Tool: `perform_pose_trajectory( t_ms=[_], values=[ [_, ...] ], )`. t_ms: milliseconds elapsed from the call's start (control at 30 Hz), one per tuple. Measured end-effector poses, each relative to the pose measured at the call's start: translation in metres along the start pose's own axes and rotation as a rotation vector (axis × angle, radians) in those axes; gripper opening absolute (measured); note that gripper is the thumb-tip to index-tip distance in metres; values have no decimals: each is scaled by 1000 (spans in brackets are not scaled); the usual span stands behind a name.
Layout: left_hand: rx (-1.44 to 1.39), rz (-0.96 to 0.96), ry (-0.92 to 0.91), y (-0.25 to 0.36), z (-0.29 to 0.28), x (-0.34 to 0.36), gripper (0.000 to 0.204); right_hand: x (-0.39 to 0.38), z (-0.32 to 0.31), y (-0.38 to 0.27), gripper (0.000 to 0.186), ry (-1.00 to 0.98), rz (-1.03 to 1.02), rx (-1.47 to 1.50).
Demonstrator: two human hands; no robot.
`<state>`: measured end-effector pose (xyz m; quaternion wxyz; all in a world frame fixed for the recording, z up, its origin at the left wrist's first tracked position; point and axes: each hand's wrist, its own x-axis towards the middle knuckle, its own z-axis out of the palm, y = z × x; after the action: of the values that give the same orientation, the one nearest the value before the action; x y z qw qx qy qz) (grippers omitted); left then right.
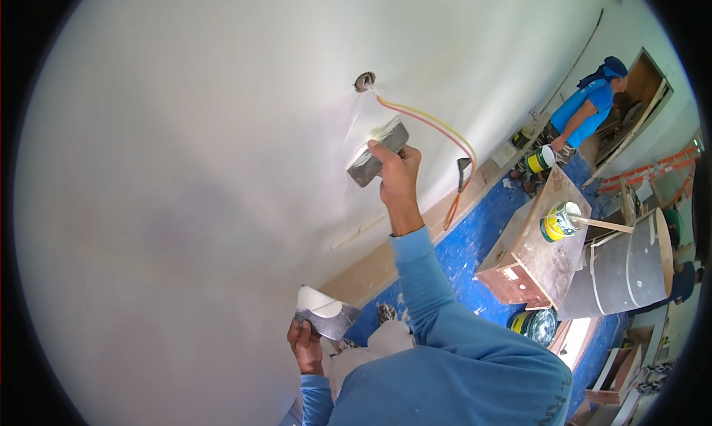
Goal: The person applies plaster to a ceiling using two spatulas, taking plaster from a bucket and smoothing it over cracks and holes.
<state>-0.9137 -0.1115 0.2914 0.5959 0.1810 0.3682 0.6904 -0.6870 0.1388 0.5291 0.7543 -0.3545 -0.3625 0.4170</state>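
My right hand (399, 180) grips a flat grey putty scraper (366, 172), with white putty along its upper edge. That scraper is at the white wall (222, 129), just below a round hole (364, 82). Yellow and red wires (434, 120) come out of the hole and arc down to the right, past a dark piece (463, 168). Lower and to the left, my left hand (305, 347) is closed on a second grey scraper (335, 324), which carries a thick layer of white putty. Its thumb and fingers hold the lower edge.
A wooden box (545, 255) stands on blue floor sheeting (475, 248), with a bucket (560, 222) and wooden stick on top. Beside it are a grey drum (619, 266) and another bucket (540, 326). Further back, a person (586, 114) carries a bucket (541, 159) near a doorway and orange ladder (653, 170).
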Motion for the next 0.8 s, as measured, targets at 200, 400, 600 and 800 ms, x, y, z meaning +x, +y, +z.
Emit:
perform_pose_trajectory(
  t_ms=[200,400,600,800],
  values=[
    [-5,-55,-99,-4,1,11,33,-11,36,-33,17,-25,-120,-291],
    [-11,-62,-134,-5,2,6,31,-45,68,-51,13,-73,-213,-469],
    [-26,-47,-159,-2,0,7,28,-65,67,-45,32,-401,-529,-857],
    [-200,-29,-96,9,29,-3,23,-88,36,-64,68,-422,-1002,-1132]
  ],
)
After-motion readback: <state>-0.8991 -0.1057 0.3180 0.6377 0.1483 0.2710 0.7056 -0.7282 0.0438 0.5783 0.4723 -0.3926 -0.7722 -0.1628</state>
